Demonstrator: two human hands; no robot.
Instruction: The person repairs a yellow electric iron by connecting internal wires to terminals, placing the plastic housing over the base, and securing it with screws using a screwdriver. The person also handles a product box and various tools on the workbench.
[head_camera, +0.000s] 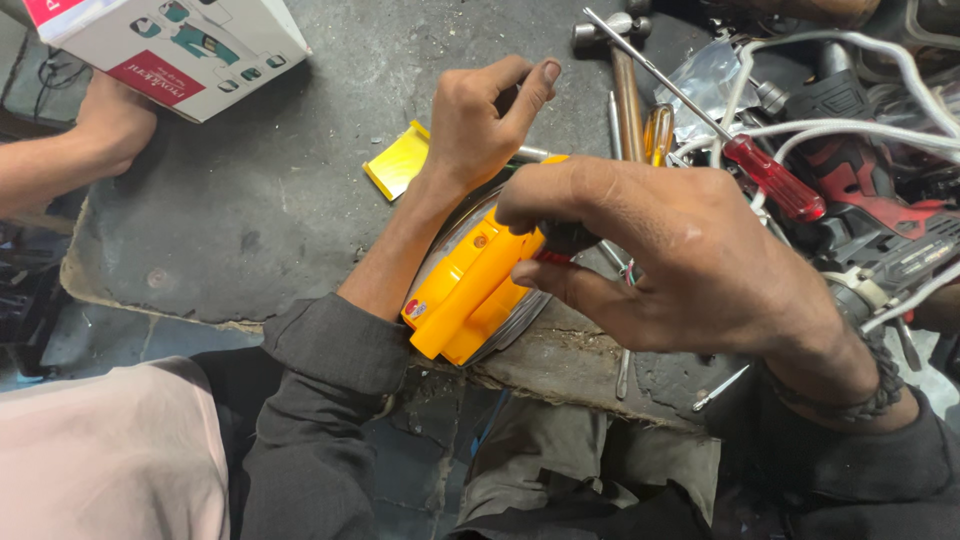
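Centrally, yellow plastic iron (465, 290), metal soleplate; right hand (680, 255) clenches dark handle, seemingly screwdriver; left hand (480, 120) curled, empty.

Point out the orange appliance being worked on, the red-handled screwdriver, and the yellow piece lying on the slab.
orange appliance (470, 290): head view, on its orange body.
red-handled screwdriver (775, 180): head view, on the red handle.
yellow piece (400, 160): head view, on its flat face.

Single head-worn camera, looking steeply down over the person's lap onto the dark worktop (250, 190). Close range: both forearms fill the middle of the frame. No second view to compare.
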